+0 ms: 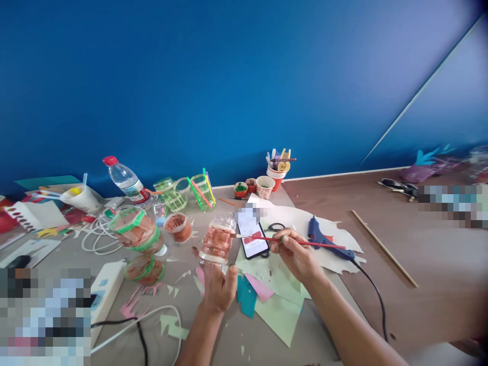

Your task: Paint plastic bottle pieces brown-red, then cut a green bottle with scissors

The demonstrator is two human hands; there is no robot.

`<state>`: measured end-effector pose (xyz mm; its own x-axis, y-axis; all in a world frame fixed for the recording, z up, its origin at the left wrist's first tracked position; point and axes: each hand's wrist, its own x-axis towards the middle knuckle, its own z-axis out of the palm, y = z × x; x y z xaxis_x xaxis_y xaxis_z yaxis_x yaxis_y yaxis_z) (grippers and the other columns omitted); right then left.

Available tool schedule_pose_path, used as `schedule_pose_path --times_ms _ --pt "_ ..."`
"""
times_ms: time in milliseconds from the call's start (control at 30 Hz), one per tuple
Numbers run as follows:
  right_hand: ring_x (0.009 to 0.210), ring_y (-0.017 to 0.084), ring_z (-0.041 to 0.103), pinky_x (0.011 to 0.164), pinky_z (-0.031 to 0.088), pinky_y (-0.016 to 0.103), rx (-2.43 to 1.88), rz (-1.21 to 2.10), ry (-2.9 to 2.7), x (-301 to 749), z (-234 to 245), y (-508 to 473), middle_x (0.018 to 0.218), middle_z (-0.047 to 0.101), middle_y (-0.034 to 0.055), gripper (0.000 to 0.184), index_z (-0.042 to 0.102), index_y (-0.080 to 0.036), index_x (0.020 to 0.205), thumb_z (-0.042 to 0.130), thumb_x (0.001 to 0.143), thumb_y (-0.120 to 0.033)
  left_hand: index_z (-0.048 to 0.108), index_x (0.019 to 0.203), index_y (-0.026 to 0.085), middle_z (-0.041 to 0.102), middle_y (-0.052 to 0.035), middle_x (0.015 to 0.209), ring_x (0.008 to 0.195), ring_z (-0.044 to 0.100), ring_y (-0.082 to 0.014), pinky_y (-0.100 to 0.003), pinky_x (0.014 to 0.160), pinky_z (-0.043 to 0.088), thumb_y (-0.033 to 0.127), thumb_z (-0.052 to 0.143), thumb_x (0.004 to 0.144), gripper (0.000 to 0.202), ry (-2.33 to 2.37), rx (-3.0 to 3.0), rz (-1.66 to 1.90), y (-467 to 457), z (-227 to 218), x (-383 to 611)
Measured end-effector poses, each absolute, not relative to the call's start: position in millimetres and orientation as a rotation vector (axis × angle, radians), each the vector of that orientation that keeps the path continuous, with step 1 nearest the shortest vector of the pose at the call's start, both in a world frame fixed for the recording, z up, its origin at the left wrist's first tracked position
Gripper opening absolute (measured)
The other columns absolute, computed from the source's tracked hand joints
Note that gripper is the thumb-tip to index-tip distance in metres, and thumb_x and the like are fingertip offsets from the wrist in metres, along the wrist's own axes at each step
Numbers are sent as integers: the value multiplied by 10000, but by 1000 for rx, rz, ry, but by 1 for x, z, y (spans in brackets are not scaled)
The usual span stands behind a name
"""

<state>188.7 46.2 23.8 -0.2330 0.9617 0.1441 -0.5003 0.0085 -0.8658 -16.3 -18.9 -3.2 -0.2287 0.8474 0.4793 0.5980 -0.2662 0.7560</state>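
Observation:
My left hand (218,288) grips a clear plastic bottle section (216,243) from below, its thumb along the near side and the other fingers partly hidden. Reddish-brown paint coats the bottle section's middle. Between the fingertips of my right hand (296,254) is a red-handled paintbrush (263,238), its bristle end against the painted side. Left of the bottle section stands a cup of brown paint (178,229). Behind the brush lies a phone (253,241) with its screen lit.
Left are brown-painted bottle pieces with green bands (135,229), a water bottle (127,180) and a power strip (109,295). A blue glue gun (328,239) lies right on white paper, its cord trailing forward. Further right is a wooden stick (383,248). Cups of paint and tools (276,175) stand behind.

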Motion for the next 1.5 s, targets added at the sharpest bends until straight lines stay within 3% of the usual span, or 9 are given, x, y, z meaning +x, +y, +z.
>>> schedule_pose_path --times_ms 200,333,500,667,867,1233,1400,1500 --pt "583 182 601 591 485 327 -639 1553 -1018 187 26 46 632 690 35 192 720 -201 820 715 810 -393 356 1477 180 499 -212 1442 1387 389 -388 -712 1125 -35 446 457 930 616 1788 2325 1415 -16 -11 -16" --pt "583 178 608 579 479 310 -659 1523 -989 191 26 47 618 689 32 177 720 -199 784 736 788 -376 265 1520 201 459 -209 1477 1430 317 -384 -703 1123 -63 420 487 917 678 1833 2356 1412 -16 -8 -16" --pt "592 168 607 603 483 299 -621 1534 -993 189 27 46 639 702 29 192 733 -208 815 735 789 -398 356 1478 162 537 -189 1417 1412 357 -357 -639 1148 -101 405 458 933 605 1888 2501 1243 -17 -2 -14" --pt "583 171 601 589 477 299 -661 1493 -1017 192 28 47 615 684 26 176 732 -208 778 735 787 -384 336 1480 116 544 -233 1394 1385 394 -381 -664 1138 -68 379 477 918 636 1970 2482 1290 -16 -2 -14" --pt "568 173 595 591 477 310 -656 1506 -1025 191 30 48 610 684 28 183 734 -210 776 735 775 -393 397 1453 170 561 -184 1395 1381 407 -362 -617 1152 -97 392 500 899 606 1948 2489 1178 -16 0 -14" --pt "571 172 607 584 486 310 -637 1486 -1050 193 30 48 611 685 27 195 726 -206 783 730 785 -402 447 1418 139 605 -200 1337 1327 476 -360 -620 1148 -112 412 489 906 582 1925 2533 1152 -17 0 -12" --pt "568 166 607 571 478 299 -641 1461 -1053 195 33 48 599 681 21 179 729 -209 770 726 800 -386 444 1399 74 616 -241 1302 1289 502 -401 -659 1112 -163 405 484 907 594 1967 2584 1162 -16 -1 -11" --pt "649 194 647 619 499 327 -578 1383 -994 195 33 51 666 713 27 234 738 -239 907 694 827 -454 436 1411 78 604 -236 1321 1312 477 -408 -665 1111 -167 396 511 892 614 1948 2584 1125 -17 0 -10"
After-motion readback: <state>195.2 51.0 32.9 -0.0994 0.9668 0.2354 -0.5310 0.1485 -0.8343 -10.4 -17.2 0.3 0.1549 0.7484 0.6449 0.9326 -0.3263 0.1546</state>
